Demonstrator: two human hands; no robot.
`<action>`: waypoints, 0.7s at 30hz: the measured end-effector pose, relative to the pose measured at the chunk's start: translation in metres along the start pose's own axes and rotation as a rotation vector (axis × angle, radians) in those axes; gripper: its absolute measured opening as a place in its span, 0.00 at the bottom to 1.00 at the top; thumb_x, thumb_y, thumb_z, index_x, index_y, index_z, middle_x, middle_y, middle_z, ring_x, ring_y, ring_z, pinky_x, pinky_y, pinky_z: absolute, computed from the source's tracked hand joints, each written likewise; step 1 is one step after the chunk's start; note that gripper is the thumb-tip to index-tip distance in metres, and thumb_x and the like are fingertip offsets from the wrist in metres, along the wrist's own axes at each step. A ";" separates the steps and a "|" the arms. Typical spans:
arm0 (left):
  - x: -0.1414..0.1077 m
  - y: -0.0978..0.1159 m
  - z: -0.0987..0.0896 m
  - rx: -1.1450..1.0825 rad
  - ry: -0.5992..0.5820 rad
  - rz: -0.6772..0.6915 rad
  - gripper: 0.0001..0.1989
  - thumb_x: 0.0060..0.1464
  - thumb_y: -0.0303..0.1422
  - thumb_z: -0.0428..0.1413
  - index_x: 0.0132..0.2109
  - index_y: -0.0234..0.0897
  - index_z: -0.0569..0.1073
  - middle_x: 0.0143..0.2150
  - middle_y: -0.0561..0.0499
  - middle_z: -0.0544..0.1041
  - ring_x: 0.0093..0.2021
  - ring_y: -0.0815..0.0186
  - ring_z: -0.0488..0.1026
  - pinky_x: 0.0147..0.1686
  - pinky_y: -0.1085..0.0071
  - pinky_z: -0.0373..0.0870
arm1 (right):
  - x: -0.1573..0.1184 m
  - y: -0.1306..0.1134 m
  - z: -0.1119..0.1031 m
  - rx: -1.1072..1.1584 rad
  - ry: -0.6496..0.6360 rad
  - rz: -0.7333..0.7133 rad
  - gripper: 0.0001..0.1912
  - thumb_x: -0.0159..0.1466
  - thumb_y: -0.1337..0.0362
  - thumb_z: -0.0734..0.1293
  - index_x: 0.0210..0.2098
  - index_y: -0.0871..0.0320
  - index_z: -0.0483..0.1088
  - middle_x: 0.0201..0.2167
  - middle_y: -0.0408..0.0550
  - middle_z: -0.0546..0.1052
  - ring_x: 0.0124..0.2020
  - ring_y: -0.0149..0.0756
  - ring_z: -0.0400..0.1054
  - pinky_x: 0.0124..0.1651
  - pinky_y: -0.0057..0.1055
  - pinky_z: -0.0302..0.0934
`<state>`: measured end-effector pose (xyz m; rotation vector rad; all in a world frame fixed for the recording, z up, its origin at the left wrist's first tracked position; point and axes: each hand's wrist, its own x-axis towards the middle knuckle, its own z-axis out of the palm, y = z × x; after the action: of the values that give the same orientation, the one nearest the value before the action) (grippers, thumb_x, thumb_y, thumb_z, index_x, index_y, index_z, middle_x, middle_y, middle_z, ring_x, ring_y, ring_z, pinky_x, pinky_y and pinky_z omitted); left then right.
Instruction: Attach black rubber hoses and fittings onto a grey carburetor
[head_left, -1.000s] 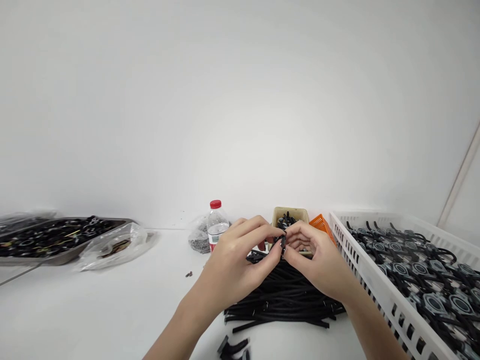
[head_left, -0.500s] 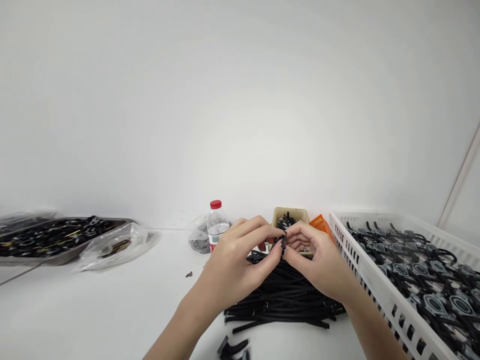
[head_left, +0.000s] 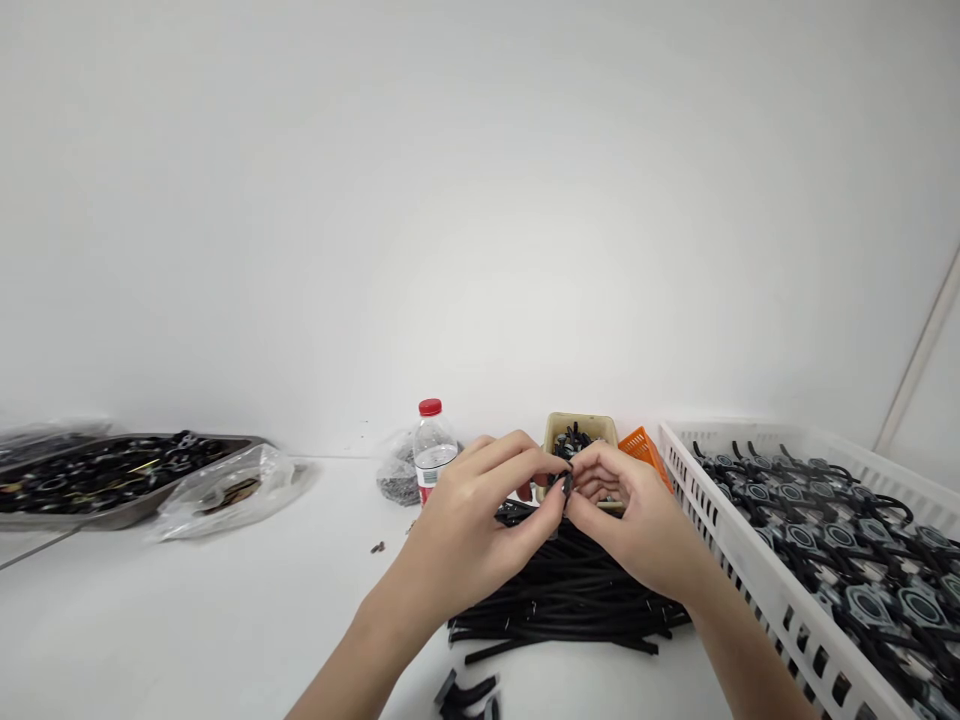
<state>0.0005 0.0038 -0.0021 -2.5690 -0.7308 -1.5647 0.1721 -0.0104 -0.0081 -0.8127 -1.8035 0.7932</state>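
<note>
My left hand [head_left: 491, 510] and my right hand [head_left: 634, 515] meet in front of me, thumbs and forefingers pinched together. Between their fingertips is a small black part [head_left: 561, 486], mostly covered by the fingers, so its exact kind is hard to make out. Below the hands lies a pile of black rubber tubes [head_left: 562, 600] on the white table [head_left: 225, 620]. Just behind the fingers stands a beige bin [head_left: 583, 418] with small black and metal pieces in it. Two bent black pieces [head_left: 469, 695] rest near the table's front edge.
At right a white slatted crate [head_left: 750, 570] holds several round metal parts with black hoses. An orange basket [head_left: 646, 450] leans behind. A red-capped bottle [head_left: 433, 450] stands beside a bag [head_left: 397, 475]. Leftward are a plastic bag [head_left: 232, 495] and a metal tray [head_left: 139, 505] of black parts.
Almost nothing differs. Both hands keep their pinch on the small black part, with only a slight shift at the fingertips.
</note>
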 end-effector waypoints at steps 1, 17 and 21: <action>0.000 0.000 0.000 0.001 -0.001 -0.003 0.08 0.57 0.24 0.52 0.40 0.41 0.71 0.32 0.59 0.69 0.30 0.76 0.64 0.32 0.74 0.60 | 0.000 0.000 0.000 0.000 0.001 -0.001 0.00 0.63 0.68 0.64 0.35 0.58 0.66 0.31 0.41 0.71 0.33 0.32 0.65 0.36 0.26 0.61; -0.001 -0.001 -0.001 -0.012 -0.016 -0.011 0.07 0.58 0.25 0.51 0.40 0.41 0.71 0.31 0.58 0.69 0.29 0.75 0.64 0.33 0.73 0.61 | 0.000 -0.001 0.000 -0.005 -0.006 0.005 0.01 0.62 0.67 0.63 0.35 0.58 0.67 0.30 0.41 0.70 0.32 0.31 0.64 0.36 0.25 0.61; -0.001 -0.001 0.000 -0.009 -0.021 -0.022 0.07 0.58 0.25 0.51 0.40 0.42 0.71 0.31 0.58 0.69 0.30 0.75 0.64 0.33 0.73 0.61 | 0.000 0.000 -0.001 -0.008 -0.007 0.003 0.01 0.62 0.67 0.63 0.35 0.58 0.66 0.30 0.41 0.70 0.33 0.31 0.65 0.36 0.25 0.61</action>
<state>-0.0004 0.0042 -0.0028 -2.5965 -0.7592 -1.5523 0.1727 -0.0103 -0.0077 -0.8192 -1.8124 0.7924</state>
